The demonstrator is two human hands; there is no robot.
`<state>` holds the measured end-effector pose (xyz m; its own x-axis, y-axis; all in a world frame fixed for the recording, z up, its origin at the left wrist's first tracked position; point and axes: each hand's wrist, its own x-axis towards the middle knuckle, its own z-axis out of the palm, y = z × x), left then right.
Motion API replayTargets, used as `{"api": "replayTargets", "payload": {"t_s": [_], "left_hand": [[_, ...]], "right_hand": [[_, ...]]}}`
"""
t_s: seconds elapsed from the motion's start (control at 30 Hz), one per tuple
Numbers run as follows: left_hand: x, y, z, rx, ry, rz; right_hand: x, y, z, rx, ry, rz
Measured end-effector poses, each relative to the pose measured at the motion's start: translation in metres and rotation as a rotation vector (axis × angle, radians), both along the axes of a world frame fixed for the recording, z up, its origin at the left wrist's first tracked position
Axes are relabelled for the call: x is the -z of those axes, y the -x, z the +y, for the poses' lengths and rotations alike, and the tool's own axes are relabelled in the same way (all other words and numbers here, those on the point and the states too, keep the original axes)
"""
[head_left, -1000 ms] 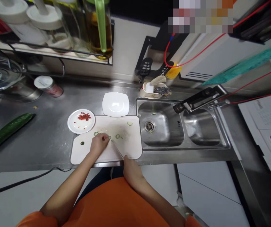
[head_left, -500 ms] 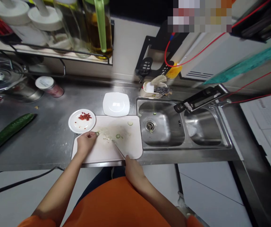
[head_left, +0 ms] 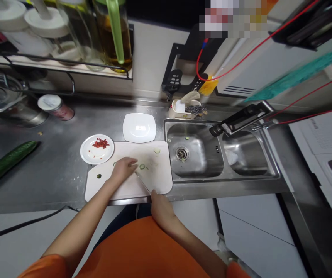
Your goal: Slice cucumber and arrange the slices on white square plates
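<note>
My right hand [head_left: 161, 208] is wrapped round the handle of a knife [head_left: 143, 183], whose thin blade points up and left over the white cutting board [head_left: 163, 181]. Close to the blade's tip is my left hand [head_left: 124, 168], its fingers bent together; whatever they pinch, if anything, is hidden. A thin green-rimmed cucumber slice [head_left: 142, 166] lies just right of those fingertips. Another slice [head_left: 156, 150] rests near the board's far right corner. On the board's left part sits a dark green cucumber end [head_left: 99, 176].
A small plate [head_left: 85, 154] with chopped red pieces [head_left: 101, 143] touches the board's far left corner. Behind the board stands a white square plate [head_left: 139, 125]. The double sink [head_left: 196, 154] adjoins on the right. A whole cucumber [head_left: 8, 164] lies far left.
My left hand has moved right from the board's left side to the knife's tip. The dark cucumber end now shows on the left of the board. My right hand keeps the knife nearly still.
</note>
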<state>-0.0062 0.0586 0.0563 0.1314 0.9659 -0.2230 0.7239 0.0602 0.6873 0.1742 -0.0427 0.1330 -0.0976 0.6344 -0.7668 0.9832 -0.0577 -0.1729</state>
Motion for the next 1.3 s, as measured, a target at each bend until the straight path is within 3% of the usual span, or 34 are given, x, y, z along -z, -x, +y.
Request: {"api": "replayTargets", "payload": {"t_s": [0.17,0.33,0.87,1.0,1.17,1.3], "left_hand": [[0.004,-0.026,0.019,0.285,0.039,0.03],[0.005,-0.027,0.022,0.368,0.08,0.098],[0.006,-0.03,0.022,0.304,0.107,0.093],[-0.001,-0.025,0.017,0.213,0.14,0.04],[-0.004,-0.003,0.005,-0.001,0.139,0.033],[-0.002,0.01,-0.006,-0.023,0.158,0.055]], "right_hand": [[-0.001,0.001,0.001,0.0,0.026,-0.005],[0.001,0.0,0.0,0.014,0.023,0.01],[0.005,-0.001,-0.003,0.001,-0.014,0.001],[0.005,-0.002,-0.004,-0.005,-0.039,-0.002],[0.005,-0.003,-0.003,-0.004,-0.026,0.01],[0.004,-0.004,-0.001,-0.001,-0.015,0.005]]}}
